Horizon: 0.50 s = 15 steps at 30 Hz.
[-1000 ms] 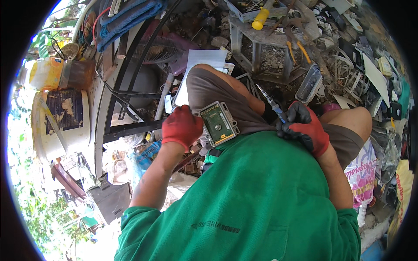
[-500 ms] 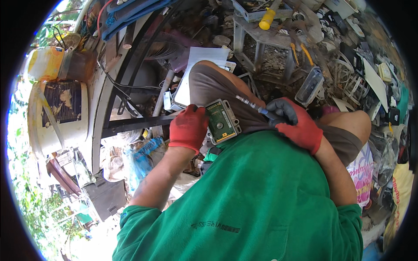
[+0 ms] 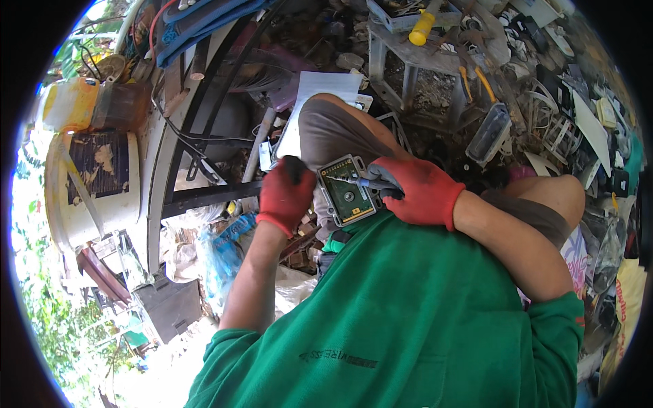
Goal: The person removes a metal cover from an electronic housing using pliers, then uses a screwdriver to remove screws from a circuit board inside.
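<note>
Looking down through the head view: person in a green shirt (image 3: 408,319), seated, both hands in red gloves, working over the left knee (image 3: 333,129).

Left hand (image 3: 286,194) is closed on the left edge of a small green circuit board in a grey housing (image 3: 348,190). Fingers wrap the side; the thumb side is hidden, so I can't tell how far round the hold goes. Board sits tilted, face up, resting against the thigh just above the shirt hem, between the two hands.

Right hand (image 3: 418,190) is closed round a slim screwdriver (image 3: 360,182) with a dark handle. Shaft points left across the board, tip on or just over its upper left part; contact too small to confirm.

Rest of the same view:
- Yellow-handled tool (image 3: 423,24) lies on a grey metal stool (image 3: 408,61) well above the hands.
- Clear plastic box (image 3: 490,132) to the right of the stool, near the right knee (image 3: 554,194).
- White sheet (image 3: 320,102) lies beyond the left knee, partly covered by it.
- Black metal frame (image 3: 204,156) runs down the left side, with a cable hanging over it.
- White drum with a rusted grille (image 3: 95,177) at far left, yellow jug (image 3: 64,102) above it.
- Blue plastic bag (image 3: 221,251) on the ground beside the left forearm.
- Mixed scrap and wire racks at upper right, too cluttered to sort out.
</note>
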Available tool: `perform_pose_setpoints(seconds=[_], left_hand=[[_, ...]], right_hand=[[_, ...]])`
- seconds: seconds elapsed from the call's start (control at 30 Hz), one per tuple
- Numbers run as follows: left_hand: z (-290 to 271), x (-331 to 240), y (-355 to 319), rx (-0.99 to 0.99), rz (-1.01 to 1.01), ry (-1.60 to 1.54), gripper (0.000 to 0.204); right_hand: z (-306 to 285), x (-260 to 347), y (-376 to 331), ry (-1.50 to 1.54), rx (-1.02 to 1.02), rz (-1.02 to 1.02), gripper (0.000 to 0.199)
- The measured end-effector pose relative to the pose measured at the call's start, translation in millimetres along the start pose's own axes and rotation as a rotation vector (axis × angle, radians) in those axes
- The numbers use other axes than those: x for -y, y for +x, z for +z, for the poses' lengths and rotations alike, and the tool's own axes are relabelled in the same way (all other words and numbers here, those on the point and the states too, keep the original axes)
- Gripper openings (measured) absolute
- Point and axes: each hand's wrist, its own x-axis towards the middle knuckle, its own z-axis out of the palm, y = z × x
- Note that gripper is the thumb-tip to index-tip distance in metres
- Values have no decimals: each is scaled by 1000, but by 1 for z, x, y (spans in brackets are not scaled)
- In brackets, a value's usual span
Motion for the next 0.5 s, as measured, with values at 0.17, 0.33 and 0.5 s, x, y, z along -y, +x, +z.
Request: perform_pose_setpoints(seconds=[0.17, 0.33, 0.5], left_hand=[[-9, 26, -5, -161, 62, 129, 52], [2, -2, -3, 6, 341, -40, 61], [25, -11, 6, 50, 358, 117, 66]], right_hand=[[-11, 6, -8, -35, -29, 44, 45], [-18, 16, -18, -72, -84, 89, 45], [-21, 29, -17, -125, -65, 127, 37]])
